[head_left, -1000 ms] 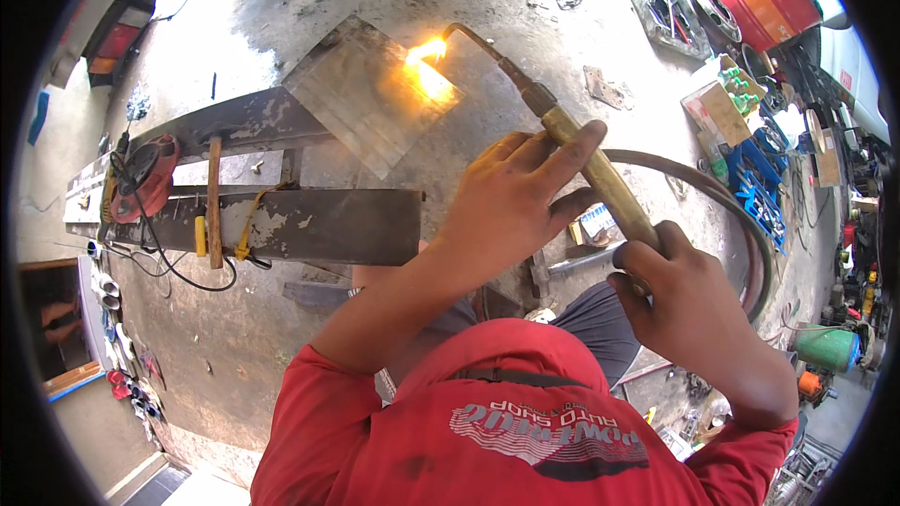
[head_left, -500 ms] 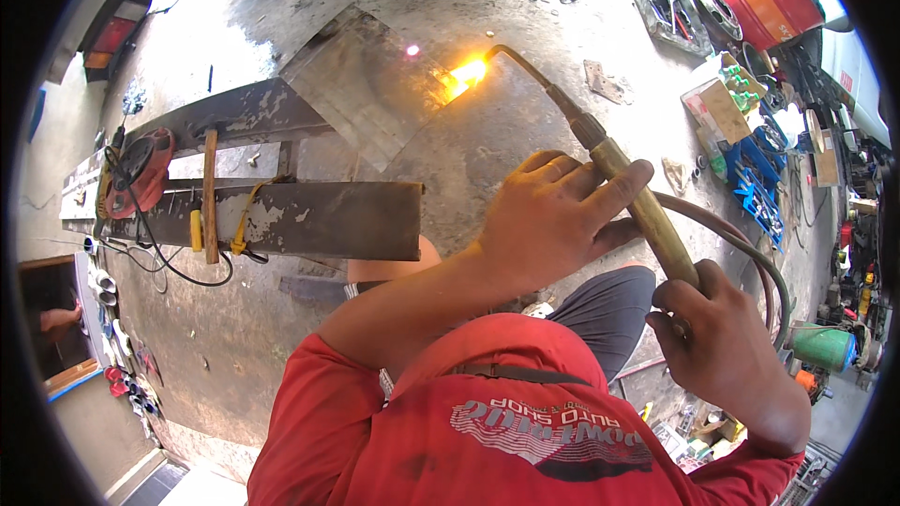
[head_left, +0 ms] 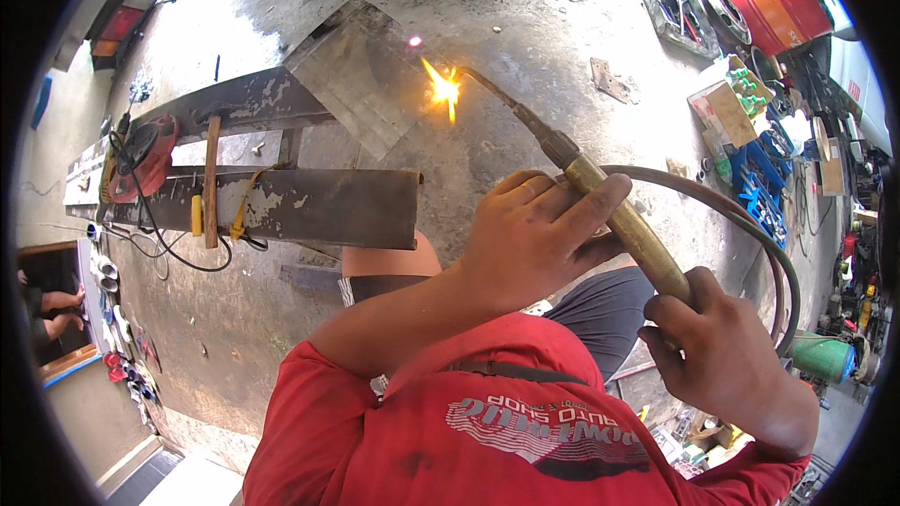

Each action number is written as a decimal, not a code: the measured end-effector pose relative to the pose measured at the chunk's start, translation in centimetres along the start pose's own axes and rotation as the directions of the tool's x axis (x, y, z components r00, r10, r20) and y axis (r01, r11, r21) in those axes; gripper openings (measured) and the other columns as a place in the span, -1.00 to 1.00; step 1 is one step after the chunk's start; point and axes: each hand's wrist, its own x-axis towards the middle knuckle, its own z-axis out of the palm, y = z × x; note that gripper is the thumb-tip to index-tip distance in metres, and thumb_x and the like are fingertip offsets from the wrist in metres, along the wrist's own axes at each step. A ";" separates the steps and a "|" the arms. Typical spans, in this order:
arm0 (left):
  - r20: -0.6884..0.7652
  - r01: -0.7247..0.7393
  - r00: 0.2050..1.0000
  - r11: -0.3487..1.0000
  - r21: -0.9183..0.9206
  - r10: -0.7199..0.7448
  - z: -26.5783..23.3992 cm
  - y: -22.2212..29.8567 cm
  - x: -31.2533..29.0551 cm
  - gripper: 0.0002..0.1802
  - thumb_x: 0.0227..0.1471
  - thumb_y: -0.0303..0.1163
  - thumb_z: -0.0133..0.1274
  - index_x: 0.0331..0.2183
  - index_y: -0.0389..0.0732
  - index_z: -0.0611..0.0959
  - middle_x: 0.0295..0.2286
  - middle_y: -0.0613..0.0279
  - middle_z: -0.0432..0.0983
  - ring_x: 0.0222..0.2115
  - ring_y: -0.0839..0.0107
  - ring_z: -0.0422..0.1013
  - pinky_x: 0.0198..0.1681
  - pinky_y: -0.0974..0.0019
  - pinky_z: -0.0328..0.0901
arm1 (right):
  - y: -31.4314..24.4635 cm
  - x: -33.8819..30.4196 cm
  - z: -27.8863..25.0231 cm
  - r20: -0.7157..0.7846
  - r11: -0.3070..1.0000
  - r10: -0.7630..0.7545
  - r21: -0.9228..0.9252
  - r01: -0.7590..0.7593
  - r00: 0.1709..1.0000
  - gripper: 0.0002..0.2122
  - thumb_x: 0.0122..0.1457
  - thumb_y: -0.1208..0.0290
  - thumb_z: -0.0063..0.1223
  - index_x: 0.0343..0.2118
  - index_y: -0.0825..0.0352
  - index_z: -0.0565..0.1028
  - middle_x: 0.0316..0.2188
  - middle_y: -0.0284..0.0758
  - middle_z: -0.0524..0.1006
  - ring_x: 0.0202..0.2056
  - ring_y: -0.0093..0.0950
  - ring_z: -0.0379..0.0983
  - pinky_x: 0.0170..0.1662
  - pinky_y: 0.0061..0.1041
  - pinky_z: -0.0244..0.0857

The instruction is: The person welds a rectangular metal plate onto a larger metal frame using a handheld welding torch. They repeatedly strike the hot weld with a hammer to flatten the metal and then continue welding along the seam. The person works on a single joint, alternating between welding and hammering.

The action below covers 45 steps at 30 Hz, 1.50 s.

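Right hand (head_left: 717, 347) at four o'clock and left hand (head_left: 534, 239) at three close their fingers around a brass torch (head_left: 647, 248). Its flame (head_left: 444, 91) burns at twelve, near a metal sheet (head_left: 361, 80). At two, a cardboard box (head_left: 719, 112) holds green bottles (head_left: 748, 94); beyond, a grey tray (head_left: 684, 43) holds assorted parts.

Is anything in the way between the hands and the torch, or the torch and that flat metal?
Nothing stands between the left hand or right hand and the gas torch: both hold it. Between its nozzle and the metal sheet, only the flame shows; its glare hides detail there.
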 end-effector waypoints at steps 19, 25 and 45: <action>-0.004 0.032 0.999 0.995 0.093 -0.032 0.1 -0.3 0.1 -0.10 -0.12 -0.07 0.58 0.26 -0.07 0.69 -0.37 0.22 0.69 -0.42 0.20 0.61 -0.28 0.11 0.49 | 0.7 1.3 -1.2 0.041 1.000 -0.019 -0.020 0.020 0.999 -0.84 0.30 0.34 0.34 -0.16 0.23 0.59 -0.28 -0.04 0.51 -0.50 0.02 0.62 -0.41 -0.01 0.56; 0.001 0.033 0.999 0.994 0.106 -0.033 0.0 -0.6 0.2 -0.09 -0.11 -0.06 0.58 0.28 -0.07 0.69 -0.36 0.22 0.70 -0.41 0.21 0.62 -0.29 0.13 0.50 | 0.5 1.6 -1.6 0.042 1.000 -0.021 -0.011 0.021 0.999 -0.84 0.31 0.34 0.33 -0.15 0.25 0.59 -0.27 -0.03 0.52 -0.49 0.03 0.63 -0.38 -0.03 0.56; -0.004 0.032 0.999 0.997 0.077 -0.032 0.6 -0.9 0.6 -0.08 -0.12 -0.05 0.58 0.28 -0.06 0.69 -0.37 0.19 0.71 -0.41 0.17 0.63 -0.28 0.09 0.50 | 0.4 1.8 -1.7 0.041 1.000 0.020 -0.012 -0.019 0.999 -0.86 0.32 0.36 0.32 -0.15 0.26 0.61 -0.28 -0.04 0.52 -0.47 0.02 0.62 -0.36 -0.03 0.55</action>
